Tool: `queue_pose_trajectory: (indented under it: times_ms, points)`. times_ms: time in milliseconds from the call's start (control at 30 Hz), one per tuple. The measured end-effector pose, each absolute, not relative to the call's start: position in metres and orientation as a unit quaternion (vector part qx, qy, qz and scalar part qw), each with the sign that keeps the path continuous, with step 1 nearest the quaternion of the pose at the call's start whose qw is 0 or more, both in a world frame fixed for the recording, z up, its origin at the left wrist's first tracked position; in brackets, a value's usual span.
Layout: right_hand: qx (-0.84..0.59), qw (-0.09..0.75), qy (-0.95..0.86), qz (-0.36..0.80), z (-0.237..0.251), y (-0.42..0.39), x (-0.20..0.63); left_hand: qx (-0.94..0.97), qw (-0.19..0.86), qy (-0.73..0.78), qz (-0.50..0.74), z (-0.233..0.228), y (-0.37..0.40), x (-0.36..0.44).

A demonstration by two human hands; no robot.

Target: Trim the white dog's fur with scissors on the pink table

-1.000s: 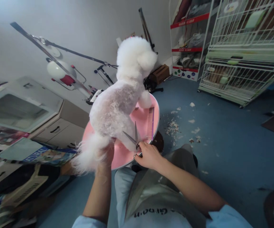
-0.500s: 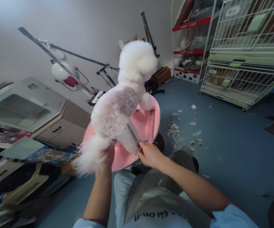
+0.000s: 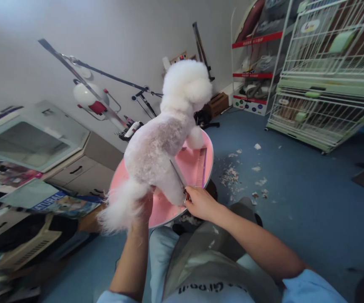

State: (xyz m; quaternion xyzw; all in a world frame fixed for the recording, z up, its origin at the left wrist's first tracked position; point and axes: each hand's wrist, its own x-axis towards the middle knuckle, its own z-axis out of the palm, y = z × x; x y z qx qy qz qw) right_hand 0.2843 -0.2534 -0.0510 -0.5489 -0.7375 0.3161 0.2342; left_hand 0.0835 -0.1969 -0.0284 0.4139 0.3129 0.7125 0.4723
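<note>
A fluffy white dog (image 3: 156, 143) stands on a round pink grooming table (image 3: 188, 162), facing away from me, its body clipped short and its head rounded. My right hand (image 3: 201, 203) is closed round the handles of a pair of scissors (image 3: 178, 174), whose blades lie along the outside of the dog's right hind leg (image 3: 171, 187). Under the tail (image 3: 119, 206), my left hand (image 3: 146, 207) rests against the dog's rear; tail fur and the body hide its fingers. A purple-backed comb (image 3: 201, 168) lies on the table near its right edge.
A leash (image 3: 106, 77) runs from a slanted pole (image 3: 75, 73) towards the dog's neck. Cut fur (image 3: 230, 176) litters the blue floor. Wire cages (image 3: 323, 109) and a red-trimmed shelf (image 3: 254, 75) stand at the right, a cabinet (image 3: 84, 168) at the left.
The view has shifted slightly, so the background sits a little lower and further right. The scissors and both hands keep nearly the same places against the dog.
</note>
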Motion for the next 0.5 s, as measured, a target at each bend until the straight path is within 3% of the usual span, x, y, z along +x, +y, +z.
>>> queue_pose_trajectory:
  times_ms: [300,500]
  points:
    - [-0.596,0.184,-0.742,0.246,-0.038,-0.261,0.275,0.391,0.489,0.329,0.707,-0.031,-0.196,0.082]
    - [-0.596,0.198,-0.743,0.230,-0.034,-0.260,0.272,0.400,0.490,0.335,0.698,-0.031,-0.196,0.083]
